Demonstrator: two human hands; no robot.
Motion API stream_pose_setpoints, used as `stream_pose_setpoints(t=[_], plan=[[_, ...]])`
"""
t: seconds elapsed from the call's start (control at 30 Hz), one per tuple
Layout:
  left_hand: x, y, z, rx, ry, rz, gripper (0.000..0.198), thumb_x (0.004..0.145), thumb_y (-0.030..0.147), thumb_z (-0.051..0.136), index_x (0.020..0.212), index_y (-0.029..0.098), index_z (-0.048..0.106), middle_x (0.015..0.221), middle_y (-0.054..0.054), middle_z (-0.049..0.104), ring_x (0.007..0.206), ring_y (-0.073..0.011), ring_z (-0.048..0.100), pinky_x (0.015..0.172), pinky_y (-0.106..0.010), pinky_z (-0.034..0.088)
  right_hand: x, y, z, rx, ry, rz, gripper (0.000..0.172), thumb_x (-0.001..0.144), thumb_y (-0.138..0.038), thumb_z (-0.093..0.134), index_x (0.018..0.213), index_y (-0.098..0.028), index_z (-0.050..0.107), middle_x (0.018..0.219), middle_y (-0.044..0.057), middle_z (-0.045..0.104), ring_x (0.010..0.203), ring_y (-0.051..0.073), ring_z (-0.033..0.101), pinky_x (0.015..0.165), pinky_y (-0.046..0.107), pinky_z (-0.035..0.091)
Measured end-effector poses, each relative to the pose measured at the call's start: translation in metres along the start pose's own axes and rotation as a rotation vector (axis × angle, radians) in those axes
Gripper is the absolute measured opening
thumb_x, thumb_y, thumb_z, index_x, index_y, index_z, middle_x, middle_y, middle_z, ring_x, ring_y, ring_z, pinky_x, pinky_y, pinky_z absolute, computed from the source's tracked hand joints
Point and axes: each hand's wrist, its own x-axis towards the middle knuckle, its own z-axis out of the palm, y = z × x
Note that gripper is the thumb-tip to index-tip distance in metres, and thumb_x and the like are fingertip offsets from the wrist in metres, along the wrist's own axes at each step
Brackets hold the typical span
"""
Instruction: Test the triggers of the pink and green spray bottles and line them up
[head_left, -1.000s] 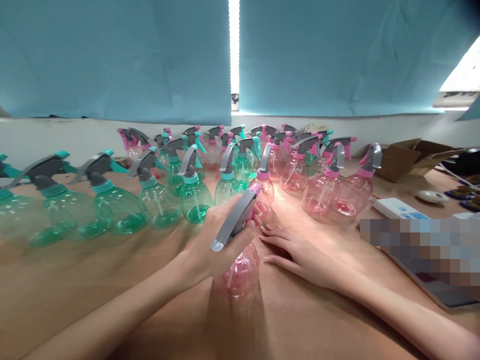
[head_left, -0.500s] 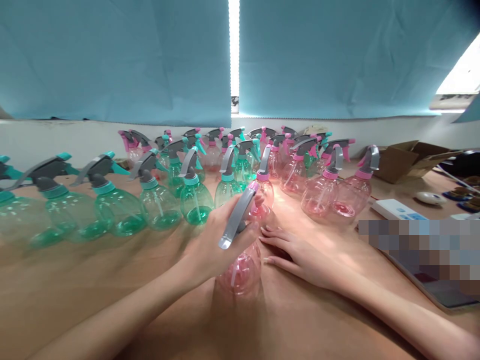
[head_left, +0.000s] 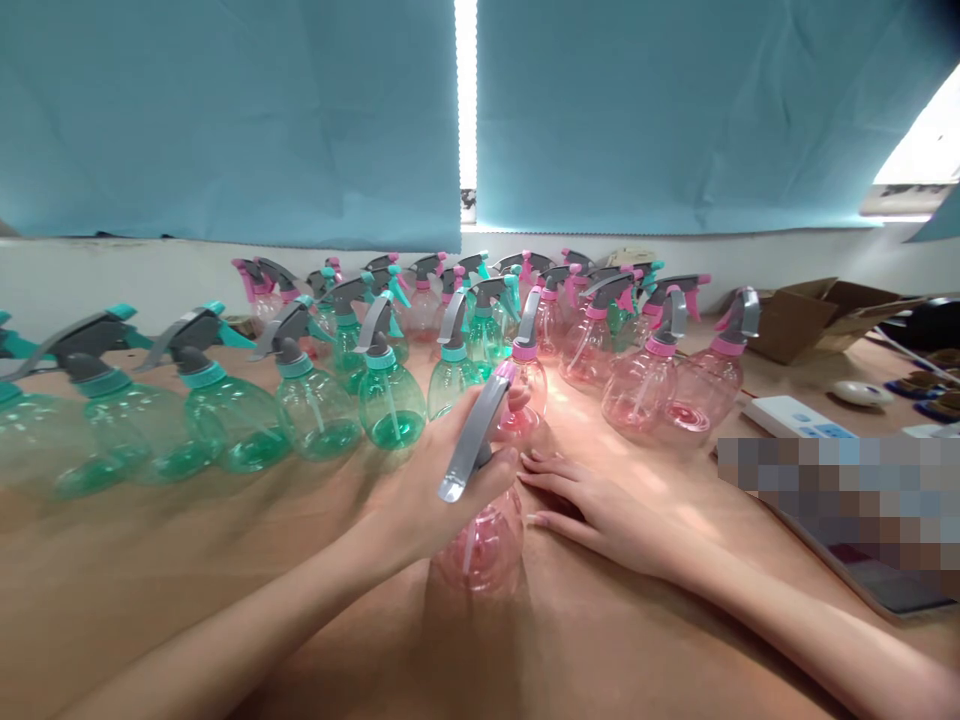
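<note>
A pink spray bottle (head_left: 480, 545) stands on the brown table (head_left: 225, 600) right in front of me. My left hand (head_left: 427, 490) is closed around its neck and grey trigger head (head_left: 472, 440). My right hand (head_left: 592, 505) lies flat on the table just right of the bottle, fingers stretched out and close to it, holding nothing.
Rows of green spray bottles (head_left: 386, 395) and pink spray bottles (head_left: 649, 385) fill the far half of the table. At the right are an open cardboard box (head_left: 817, 315), a white device (head_left: 795, 415) and a white mouse-like object (head_left: 862, 392). Blue curtains hang behind.
My left hand has turned the trigger head slightly, so the grey lever now stands steeper. The right hand has stayed in place.
</note>
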Motion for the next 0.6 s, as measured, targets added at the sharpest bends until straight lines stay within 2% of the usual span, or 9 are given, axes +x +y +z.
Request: stream_pose_setpoints(t=[0.1, 0.33, 0.6], plan=[[0.0, 0.0004, 0.0008, 0.003, 0.01, 0.029, 0.044, 0.086, 0.02, 0.053, 0.129, 0.029, 0.05, 0.097, -0.003, 0.063, 0.072, -0.0148, 0.058, 0.082, -0.037, 0.054, -0.0002, -0.0014, -0.0009, -0.006, -0.004, 0.007, 0.055, 0.098, -0.051, 0.047, 0.143, -0.021, 0.049, 0.146, 0.01, 0.051, 0.137, 0.029, 0.043, 0.114, 0.051, 0.034], [0.002, -0.0009, 0.0027, -0.008, 0.044, 0.036, 0.037, 0.086, 0.021, 0.054, 0.123, 0.025, 0.054, 0.084, -0.001, 0.058, 0.066, -0.014, 0.053, 0.08, -0.038, 0.054, -0.0004, -0.0015, -0.0009, -0.01, 0.0, 0.012, 0.055, 0.098, -0.053, 0.045, 0.143, -0.022, 0.049, 0.146, 0.009, 0.052, 0.137, 0.029, 0.043, 0.114, 0.052, 0.034], [0.0024, -0.0014, 0.0026, -0.021, 0.044, 0.031, 0.037, 0.086, 0.019, 0.054, 0.122, 0.024, 0.055, 0.08, 0.0, 0.056, 0.07, -0.0153, 0.055, 0.083, -0.04, 0.054, 0.0001, -0.0023, -0.0023, -0.012, -0.006, 0.011, 0.053, 0.098, -0.052, 0.046, 0.141, -0.022, 0.051, 0.145, 0.009, 0.053, 0.136, 0.029, 0.044, 0.114, 0.051, 0.035]])
